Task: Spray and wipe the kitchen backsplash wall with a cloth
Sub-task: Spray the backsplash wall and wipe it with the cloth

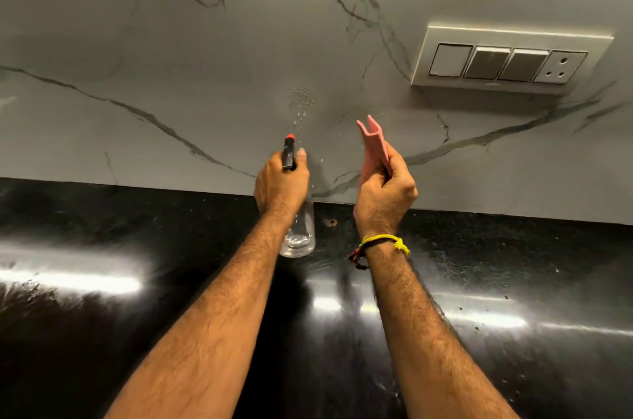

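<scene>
Left hand: we had our left hand [281, 180] wrapped around the neck of the spray bottle [297, 233], thumb up beside the black head.
Right hand: our right hand [383, 194] pinched the folded pink cloth [373, 151], held up close to the wall; we could not tell whether it touched.
Where the bottle was: it hung above the black countertop [137, 247], just in front of the backsplash wall [205, 59], with only a little clear liquid at its bottom.
Bottle's long axis: it ran from the clear base nearest us to the red nozzle tip [290, 136] at the far end, roughly upright and leaning toward the wall.
Nozzle direction: we judged it pointed at the cluster of droplets [303, 100] on the marble just above it.
Risk, switches: the switch panel [507, 59] with its socket sat up and to the right of the wet patch; we judged that a spray swung that way, or a soaked cloth wiped across it, could put liquid into the socket.
Risk, drips: we thought the beads could run down onto the counter if the cloth came late.
Risk, supply: the low level might have made the pump sputter.
</scene>
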